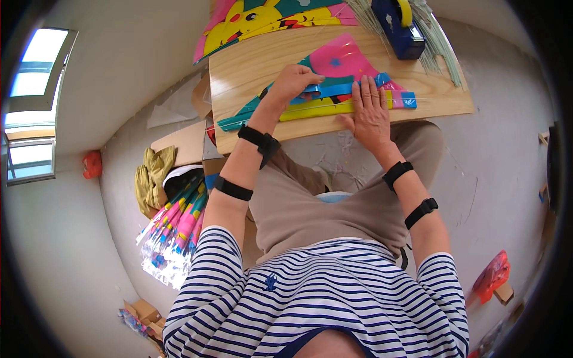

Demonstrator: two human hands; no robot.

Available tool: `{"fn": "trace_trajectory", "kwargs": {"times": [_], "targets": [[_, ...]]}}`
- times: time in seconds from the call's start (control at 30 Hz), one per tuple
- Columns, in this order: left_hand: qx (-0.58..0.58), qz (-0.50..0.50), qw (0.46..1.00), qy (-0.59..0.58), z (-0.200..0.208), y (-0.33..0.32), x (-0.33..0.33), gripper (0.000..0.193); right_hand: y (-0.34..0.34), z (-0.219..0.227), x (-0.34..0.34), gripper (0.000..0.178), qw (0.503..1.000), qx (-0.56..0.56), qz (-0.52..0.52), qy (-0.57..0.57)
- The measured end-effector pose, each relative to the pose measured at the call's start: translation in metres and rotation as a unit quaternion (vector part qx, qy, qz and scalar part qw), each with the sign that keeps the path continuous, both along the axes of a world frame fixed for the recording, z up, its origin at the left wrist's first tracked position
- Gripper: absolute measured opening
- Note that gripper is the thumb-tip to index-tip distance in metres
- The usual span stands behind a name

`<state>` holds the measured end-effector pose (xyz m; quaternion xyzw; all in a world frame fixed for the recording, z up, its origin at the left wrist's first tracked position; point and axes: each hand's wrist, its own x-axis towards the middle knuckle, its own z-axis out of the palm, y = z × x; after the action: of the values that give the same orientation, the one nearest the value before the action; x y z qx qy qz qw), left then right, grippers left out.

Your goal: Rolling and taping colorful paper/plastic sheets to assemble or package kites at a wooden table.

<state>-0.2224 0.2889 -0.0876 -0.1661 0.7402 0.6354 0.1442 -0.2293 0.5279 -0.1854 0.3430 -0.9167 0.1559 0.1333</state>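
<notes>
The person's left hand [296, 82] is at the left end of a blue strip [338, 90], its fingertips drawn close together; whether they pinch the strip cannot be told. The right hand [371, 110] lies flat, fingers extended, palm down over the strip's right part, hiding some of it. Both hands are above a folded printed plastic sheet [335, 59], pink, green and yellow, near the front edge of the wooden table [248, 62]. The left wrist and forearm cover some of its left side.

Beyond it, a dark blue tape dispenser [399, 33] with 1 yellow roll stands at the right, blocking the view of part of the pale thin sticks [443, 56]. A pile of printed sheets [259, 24] lies at the far left. On the floor are rolled printed pieces [186, 224], beside an olive bag [156, 182], and 1 red bag [494, 275] at the right.
</notes>
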Motion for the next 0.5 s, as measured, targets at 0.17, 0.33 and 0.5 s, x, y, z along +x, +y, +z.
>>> {"fn": "trace_trajectory", "kwargs": {"times": [0.17, 0.33, 0.5], "targets": [[-0.034, 0.002, 0.999, 0.002, -0.019, 0.016, -0.013, 0.020, 0.000, 0.002, 0.000, 0.093, 1.000, -0.015, 0.001, -0.006], [-0.017, 0.009, 1.000, 0.008, -0.031, 0.027, -0.020, 0.019, -0.002, 0.005, 0.002, 0.092, 1.000, -0.011, 0.002, -0.022], [-0.021, 0.047, 0.998, 0.032, -0.034, 0.040, -0.020, 0.030, 0.000, 0.006, 0.002, 0.090, 1.000, -0.014, 0.002, -0.027]]}}
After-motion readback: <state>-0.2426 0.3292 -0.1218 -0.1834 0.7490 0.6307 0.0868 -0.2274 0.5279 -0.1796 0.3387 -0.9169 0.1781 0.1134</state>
